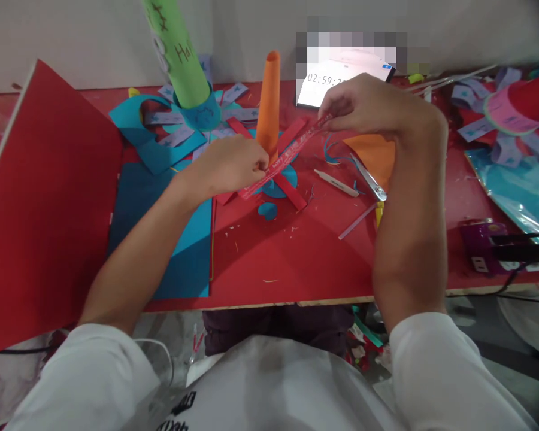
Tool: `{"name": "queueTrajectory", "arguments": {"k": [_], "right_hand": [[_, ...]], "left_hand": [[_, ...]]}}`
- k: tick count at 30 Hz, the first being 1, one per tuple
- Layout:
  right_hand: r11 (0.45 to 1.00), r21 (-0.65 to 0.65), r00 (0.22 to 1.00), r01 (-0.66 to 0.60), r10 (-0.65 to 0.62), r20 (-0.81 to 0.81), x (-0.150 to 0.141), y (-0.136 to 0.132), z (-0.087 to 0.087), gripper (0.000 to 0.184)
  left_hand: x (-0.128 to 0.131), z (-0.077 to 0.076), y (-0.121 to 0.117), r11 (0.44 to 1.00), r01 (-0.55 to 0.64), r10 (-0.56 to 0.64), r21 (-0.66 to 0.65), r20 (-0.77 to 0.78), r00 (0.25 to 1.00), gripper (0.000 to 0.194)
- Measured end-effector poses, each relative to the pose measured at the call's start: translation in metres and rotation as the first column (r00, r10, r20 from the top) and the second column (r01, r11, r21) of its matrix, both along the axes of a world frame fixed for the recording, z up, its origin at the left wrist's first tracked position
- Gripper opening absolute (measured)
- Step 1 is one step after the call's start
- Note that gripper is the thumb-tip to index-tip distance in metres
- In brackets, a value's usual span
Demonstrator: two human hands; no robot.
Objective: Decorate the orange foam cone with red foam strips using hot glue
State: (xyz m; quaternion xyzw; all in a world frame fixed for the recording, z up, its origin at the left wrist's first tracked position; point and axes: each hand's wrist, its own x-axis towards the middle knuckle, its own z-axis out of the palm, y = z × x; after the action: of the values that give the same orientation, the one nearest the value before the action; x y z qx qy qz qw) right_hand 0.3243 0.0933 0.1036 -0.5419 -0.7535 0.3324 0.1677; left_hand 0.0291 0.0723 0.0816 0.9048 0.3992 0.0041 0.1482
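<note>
A narrow red strip with white printing (291,154) is drawn out slantwise between my two hands. My left hand (233,163) is closed on its lower end, and my right hand (368,108) pinches the upper end with thumb and fingers. Just behind the strip, an orange paper cone (269,102) stands on a blue paper disc (286,177). Flat red paper strips (291,191) fan out around the cone's base. The printed strip passes in front of the cone's foot and hides part of it. Whether the strip touches the disc I cannot tell.
Scissors (372,181), a white pen-like stick (336,182) and orange paper (377,152) lie near my right forearm. A green tube (184,66) stands at back left. A tablet (321,84) leans behind. A red board (49,227) rises at left; a purple device (480,242) sits right.
</note>
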Motion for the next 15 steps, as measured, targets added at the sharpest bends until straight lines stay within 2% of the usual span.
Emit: {"name": "queueTrajectory", "arguments": {"k": [3, 5, 7, 10, 13, 15], "right_hand": [[0.997, 0.058, 0.995, -0.052, 0.047, 0.087, -0.002, -0.001, -0.001, 0.014], [0.993, 0.076, 0.991, -0.092, 0.084, 0.109, -0.003, 0.003, -0.008, 0.014], [0.989, 0.09, 0.988, -0.117, 0.107, 0.115, -0.005, 0.01, -0.018, 0.015], [0.985, 0.105, 0.975, -0.137, 0.115, 0.192, -0.01, 0.018, -0.03, 0.015], [0.969, 0.134, 0.946, -0.206, 0.162, 0.282, -0.015, 0.021, -0.036, 0.017], [0.954, 0.15, 0.92, -0.258, 0.195, 0.341, -0.019, 0.02, -0.038, 0.02]], "left_hand": [[-0.012, 0.015, 0.002, 0.997, -0.046, 0.051, 0.055, -0.091, 0.995, 0.018], [-0.021, 0.013, 0.006, 0.989, -0.099, 0.109, 0.106, -0.093, 0.99, 0.021], [-0.028, 0.003, 0.013, 0.981, -0.135, 0.141, 0.142, -0.035, 0.989, 0.018], [-0.037, -0.017, 0.027, 0.981, -0.11, 0.099, 0.161, 0.073, 0.992, 0.02], [-0.041, -0.034, 0.038, 0.982, -0.058, 0.036, 0.179, 0.123, 0.992, 0.023], [-0.041, -0.043, 0.042, 0.982, -0.068, 0.044, 0.179, 0.136, 0.99, 0.025]]}}
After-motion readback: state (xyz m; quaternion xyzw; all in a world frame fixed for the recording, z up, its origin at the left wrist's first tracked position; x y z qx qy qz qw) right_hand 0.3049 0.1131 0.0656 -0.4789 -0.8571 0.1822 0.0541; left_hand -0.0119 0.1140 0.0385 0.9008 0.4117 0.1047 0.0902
